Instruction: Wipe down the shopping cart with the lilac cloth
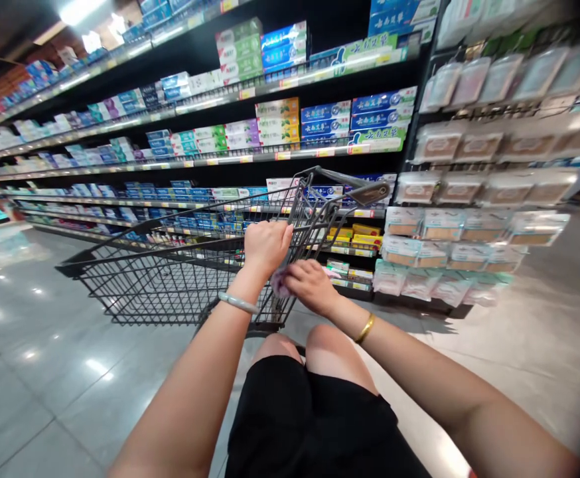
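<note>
A dark metal shopping cart (143, 289) stands in front of me, its wire basket stretching to the left. My left hand (266, 244), with a pale bangle on the wrist, is closed around the top edge of the cart near its back end. Lower and just to the right, my right hand (310, 284) has its fingers closed on a crumpled purple cloth (281, 282) against the wire of the cart's back end. The cart's handle (369, 192) sticks out to the upper right, with neither hand on it.
Long shelves (210, 156) filled with boxed goods, many looking like toothpaste boxes (326, 119), run behind the cart. Packaged goods (484, 189) hang on a rack at the right. Shiny grey floor tiles (41, 358) lie underneath, and my knees (337, 355) are close behind the cart.
</note>
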A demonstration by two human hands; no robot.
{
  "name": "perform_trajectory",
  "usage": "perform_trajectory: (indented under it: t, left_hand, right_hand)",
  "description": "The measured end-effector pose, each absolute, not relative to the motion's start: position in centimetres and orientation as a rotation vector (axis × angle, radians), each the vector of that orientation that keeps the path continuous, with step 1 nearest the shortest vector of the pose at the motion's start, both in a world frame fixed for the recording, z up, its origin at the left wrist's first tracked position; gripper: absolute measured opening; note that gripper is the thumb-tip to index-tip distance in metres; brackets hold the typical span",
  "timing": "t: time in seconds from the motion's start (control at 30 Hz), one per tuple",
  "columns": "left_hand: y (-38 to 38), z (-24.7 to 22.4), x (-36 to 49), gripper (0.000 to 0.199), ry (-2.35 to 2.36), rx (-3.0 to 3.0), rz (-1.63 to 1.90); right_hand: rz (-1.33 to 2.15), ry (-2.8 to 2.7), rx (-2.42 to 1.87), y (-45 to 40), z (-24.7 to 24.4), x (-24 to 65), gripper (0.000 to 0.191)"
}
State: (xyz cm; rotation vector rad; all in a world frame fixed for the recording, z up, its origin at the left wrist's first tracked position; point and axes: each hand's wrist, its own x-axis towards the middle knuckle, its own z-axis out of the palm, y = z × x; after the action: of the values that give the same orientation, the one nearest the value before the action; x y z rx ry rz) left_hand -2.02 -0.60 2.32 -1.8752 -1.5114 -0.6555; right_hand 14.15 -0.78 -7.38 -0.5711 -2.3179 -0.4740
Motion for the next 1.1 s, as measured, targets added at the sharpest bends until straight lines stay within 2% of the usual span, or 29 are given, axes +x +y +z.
perform_trajectory:
  t: [0.17, 0.33, 0.43, 0.63, 0.83, 1.1]
  left_hand:
    - [-0.8, 2.4, -2.3, 0.056, -1.495, -1.882, -0.663]
    - [-1.0, 2.3, -2.5, 0.054, -1.492, -1.869, -0.664]
    - [-0.9, 2.3, -2.6, 0.054, -1.498, -1.857, -0.670]
    - [-0.9, 2.4, -2.4, 0.054, -1.499, -1.854, -0.668]
    - [-1.1, 2.4, -2.7, 0.053, -1.508, -1.834, -0.677]
    - [-1.4, 2.4, -3.6, 0.053, -1.526, -1.824, -0.693]
  right_hand:
    - [-0.544, -2.336, -0.452, -0.1, -5.0, 15.8, 0.024]
    - [-0.700, -2.027, -0.620, 1.5, 2.6, 19.8, 0.023]
    - [-0.666, -1.941, -0.766, 1.5, 5.9, 21.4, 0.024]
    - [-0.840, -2.149, -0.663, 0.6, 6.5, 21.2, 0.020]
    - [-0.530, -1.819, -0.900, 1.7, 8.8, 23.2, 0.019]
    - [-0.661, -2.134, -0.815, 1.2, 11.8, 22.6, 0.020]
